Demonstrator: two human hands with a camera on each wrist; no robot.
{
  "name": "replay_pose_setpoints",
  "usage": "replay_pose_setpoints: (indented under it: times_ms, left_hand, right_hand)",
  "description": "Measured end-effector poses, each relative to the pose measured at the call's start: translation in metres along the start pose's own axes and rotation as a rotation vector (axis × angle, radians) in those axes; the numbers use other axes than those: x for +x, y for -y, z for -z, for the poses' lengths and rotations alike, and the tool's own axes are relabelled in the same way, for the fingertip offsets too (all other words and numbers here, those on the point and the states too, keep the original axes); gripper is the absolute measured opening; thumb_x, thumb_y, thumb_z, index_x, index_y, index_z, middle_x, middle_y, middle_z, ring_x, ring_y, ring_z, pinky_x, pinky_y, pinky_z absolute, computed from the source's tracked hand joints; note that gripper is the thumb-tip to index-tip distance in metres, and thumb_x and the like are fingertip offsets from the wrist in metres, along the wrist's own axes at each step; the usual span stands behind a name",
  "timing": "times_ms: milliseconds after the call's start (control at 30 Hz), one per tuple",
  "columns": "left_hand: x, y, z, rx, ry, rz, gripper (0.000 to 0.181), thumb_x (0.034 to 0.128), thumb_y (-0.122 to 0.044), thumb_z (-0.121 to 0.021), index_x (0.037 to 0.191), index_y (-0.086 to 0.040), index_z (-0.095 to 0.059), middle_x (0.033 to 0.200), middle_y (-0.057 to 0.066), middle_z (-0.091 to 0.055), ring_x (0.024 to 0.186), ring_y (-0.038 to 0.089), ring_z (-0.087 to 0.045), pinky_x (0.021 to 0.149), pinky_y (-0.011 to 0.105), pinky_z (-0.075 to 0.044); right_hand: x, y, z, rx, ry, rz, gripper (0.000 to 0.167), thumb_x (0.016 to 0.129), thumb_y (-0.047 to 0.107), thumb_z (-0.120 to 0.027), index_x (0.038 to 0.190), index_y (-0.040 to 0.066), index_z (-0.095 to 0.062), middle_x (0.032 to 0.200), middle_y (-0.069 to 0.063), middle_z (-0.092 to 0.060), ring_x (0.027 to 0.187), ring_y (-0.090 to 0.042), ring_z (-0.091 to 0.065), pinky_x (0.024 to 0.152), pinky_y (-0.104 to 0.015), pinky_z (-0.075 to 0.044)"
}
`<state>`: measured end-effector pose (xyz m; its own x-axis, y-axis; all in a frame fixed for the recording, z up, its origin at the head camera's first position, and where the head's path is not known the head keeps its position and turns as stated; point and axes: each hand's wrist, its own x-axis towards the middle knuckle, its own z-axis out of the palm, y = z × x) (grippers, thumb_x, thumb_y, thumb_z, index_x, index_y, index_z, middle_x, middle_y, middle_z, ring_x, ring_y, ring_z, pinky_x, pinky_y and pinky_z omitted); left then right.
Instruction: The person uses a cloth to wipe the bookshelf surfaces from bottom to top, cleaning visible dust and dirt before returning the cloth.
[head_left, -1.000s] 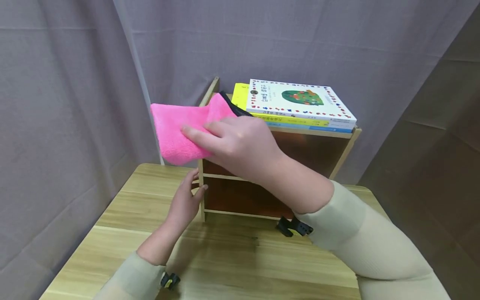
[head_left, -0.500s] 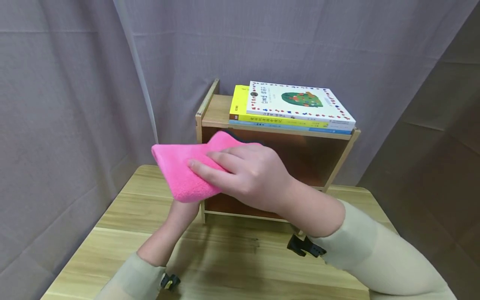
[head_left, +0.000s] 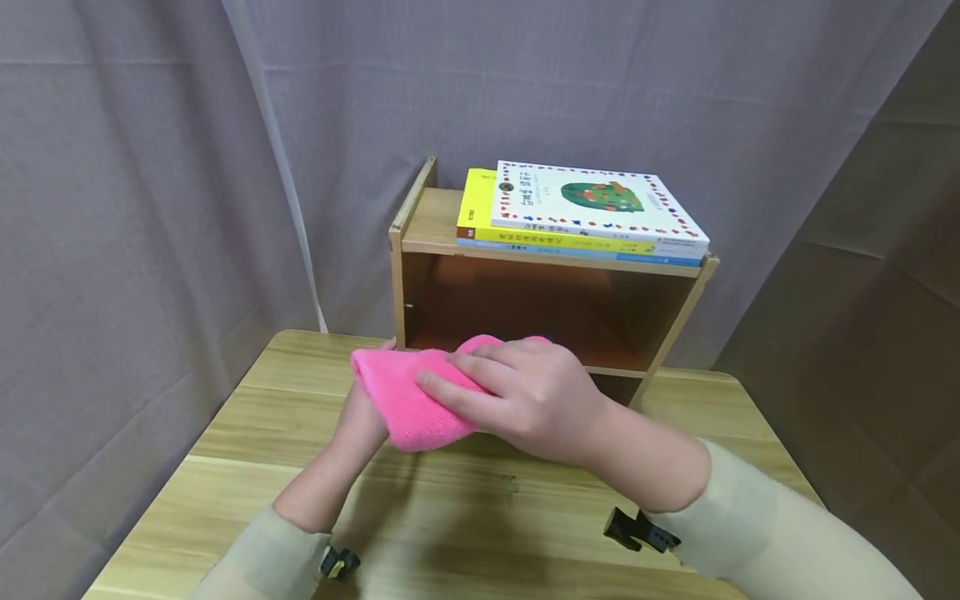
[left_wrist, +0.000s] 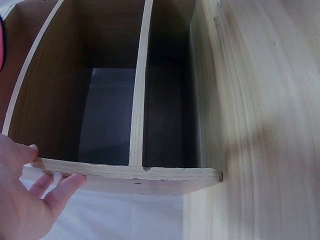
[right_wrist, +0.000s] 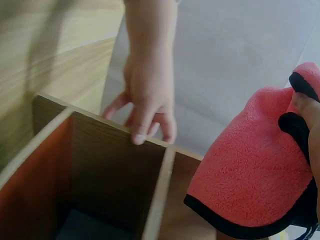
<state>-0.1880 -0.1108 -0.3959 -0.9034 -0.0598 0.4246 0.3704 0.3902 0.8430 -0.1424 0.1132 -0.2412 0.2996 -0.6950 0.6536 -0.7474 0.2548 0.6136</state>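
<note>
A folded pink cloth (head_left: 420,392) with dark edging is in my right hand (head_left: 536,400), pinched between thumb and fingers in front of the small wooden shelf (head_left: 525,252). It hides most of my left hand (head_left: 363,417) in the head view. In the left wrist view, that left hand (left_wrist: 25,190) holds the front edge of the shelf's side panel (left_wrist: 125,172), thumb on the inner side and fingers on the outer. From the right wrist, the cloth (right_wrist: 250,170) hangs apart from the left hand (right_wrist: 147,102), beside the shelf's edge.
Several books lie stacked on the shelf's top, a white one (head_left: 600,200) over a yellow one (head_left: 476,204) and a blue one (head_left: 555,252). The shelf stands on a wooden table (head_left: 247,450). Grey curtains (head_left: 360,100) hang behind and at the sides.
My right hand has lowered the cloth from beside the shelf's top to in front of its lower part, lately shifting right too. My left hand stays at the side panel.
</note>
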Motion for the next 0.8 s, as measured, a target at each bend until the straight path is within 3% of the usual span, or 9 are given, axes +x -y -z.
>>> replay_pose_setpoints:
  times_ms: [67,167,333,800]
  left_hand:
    - [0.002,-0.001,0.000,0.017,0.014,0.019,0.056,0.0925,0.006,-0.058,0.145,0.003,-0.041,0.137,0.024,-0.053,0.128,0.040,-0.049,0.109,0.052,-0.037]
    - [0.005,-0.003,-0.001,0.062,0.029,0.074,0.057,0.0939,0.004,-0.056,0.148,-0.003,-0.039,0.139,0.022,-0.051,0.128,0.038,-0.049,0.107,0.052,-0.039]
    - [0.007,-0.003,-0.002,0.018,0.041,0.161,0.054,0.0987,-0.009,-0.059,0.149,-0.015,-0.040,0.140,0.013,-0.050,0.124,0.033,-0.053,0.099,0.050,-0.047]
    - [0.007,-0.002,-0.002,0.034,0.042,0.163,0.052,0.0996,-0.018,-0.061,0.147,-0.019,-0.042,0.140,0.010,-0.051,0.123,0.035,-0.053,0.093,0.050,-0.051]
  right_hand:
    - [-0.007,0.002,0.000,0.002,0.005,-0.004,0.020,0.095,0.011,-0.064,0.113,0.013,-0.073,0.085,-0.004,-0.072,0.073,-0.016,-0.068,0.051,-0.027,-0.051]
    - [-0.018,0.006,0.001,-0.009,0.008,-0.011,0.019,0.096,0.013,-0.063,0.112,0.013,-0.073,0.083,-0.004,-0.072,0.074,-0.016,-0.068,0.050,-0.026,-0.050]
    - [-0.038,0.015,0.004,-0.005,0.033,-0.052,0.019,0.099,0.017,-0.061,0.113,0.014,-0.074,0.081,-0.004,-0.071,0.070,-0.016,-0.068,0.051,-0.027,-0.052]
    - [-0.089,0.034,0.010,0.058,0.016,-0.151,0.021,0.097,0.009,-0.058,0.103,0.012,-0.077,0.071,-0.001,-0.068,0.058,-0.015,-0.064,0.047,-0.023,-0.050]
